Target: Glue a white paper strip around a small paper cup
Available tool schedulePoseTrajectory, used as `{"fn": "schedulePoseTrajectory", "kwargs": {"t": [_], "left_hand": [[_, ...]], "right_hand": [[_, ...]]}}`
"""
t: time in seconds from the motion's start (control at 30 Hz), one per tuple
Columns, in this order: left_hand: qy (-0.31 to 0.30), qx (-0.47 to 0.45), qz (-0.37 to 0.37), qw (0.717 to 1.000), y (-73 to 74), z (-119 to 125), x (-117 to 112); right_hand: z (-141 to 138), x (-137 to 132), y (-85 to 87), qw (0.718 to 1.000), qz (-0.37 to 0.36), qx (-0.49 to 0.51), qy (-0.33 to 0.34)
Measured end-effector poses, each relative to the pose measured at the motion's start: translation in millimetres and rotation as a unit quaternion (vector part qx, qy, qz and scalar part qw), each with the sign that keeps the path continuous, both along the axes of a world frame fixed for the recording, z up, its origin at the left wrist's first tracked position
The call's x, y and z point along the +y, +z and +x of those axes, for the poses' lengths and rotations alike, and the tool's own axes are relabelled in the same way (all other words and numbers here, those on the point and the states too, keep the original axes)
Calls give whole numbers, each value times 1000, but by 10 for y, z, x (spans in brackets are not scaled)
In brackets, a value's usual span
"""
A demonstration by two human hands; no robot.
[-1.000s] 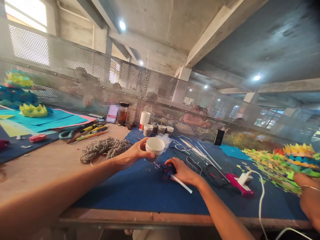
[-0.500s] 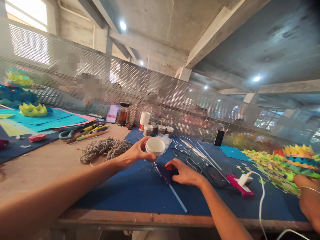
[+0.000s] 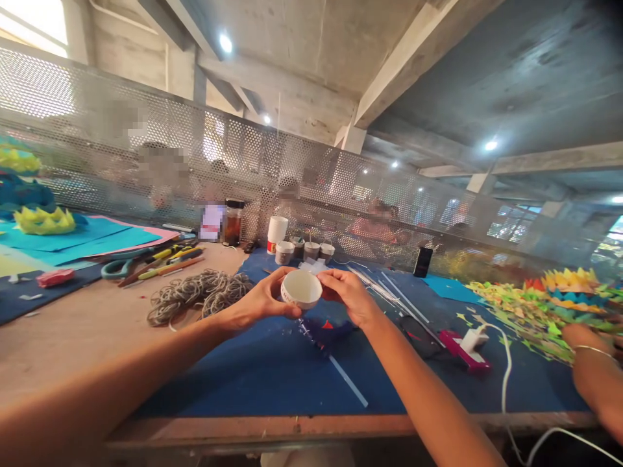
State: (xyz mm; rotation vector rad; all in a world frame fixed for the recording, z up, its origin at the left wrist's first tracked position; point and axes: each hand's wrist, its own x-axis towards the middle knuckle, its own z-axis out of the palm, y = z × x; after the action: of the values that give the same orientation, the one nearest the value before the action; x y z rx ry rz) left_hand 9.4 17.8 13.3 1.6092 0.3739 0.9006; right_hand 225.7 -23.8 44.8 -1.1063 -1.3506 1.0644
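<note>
My left hand (image 3: 260,299) grips a small white paper cup (image 3: 301,287), tilted so its mouth faces me, above the blue felt mat (image 3: 272,376). My right hand (image 3: 348,295) has its fingers closed on the cup's right rim. Just below the cup lies a dark blue glue gun (image 3: 325,332) with a clear glue stick (image 3: 346,380) pointing toward the table's front edge.
A tangle of grey cord (image 3: 195,292) lies left of the cup, with scissors and pliers (image 3: 146,261) beyond it. Small jars and a white cup (image 3: 277,235) stand at the back. A pink tool with white plug (image 3: 466,345) lies right. Another person's arm (image 3: 596,376) rests by coloured paper flowers (image 3: 545,301).
My right hand left the glue gun on the mat and rose to the cup's right rim. The left hand kept hold of the cup.
</note>
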Motion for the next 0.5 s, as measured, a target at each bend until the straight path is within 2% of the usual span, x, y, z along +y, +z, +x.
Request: {"fn": "schedulePoseTrajectory", "kwargs": {"t": [0.23,0.5], "left_hand": [[20,12,32,999,-19,7,30],[34,34,74,996,-60,3,38]], "right_hand": [[43,18,-45,1000,7,-5,1],[95,0,2,996,37,-82,17]]}}
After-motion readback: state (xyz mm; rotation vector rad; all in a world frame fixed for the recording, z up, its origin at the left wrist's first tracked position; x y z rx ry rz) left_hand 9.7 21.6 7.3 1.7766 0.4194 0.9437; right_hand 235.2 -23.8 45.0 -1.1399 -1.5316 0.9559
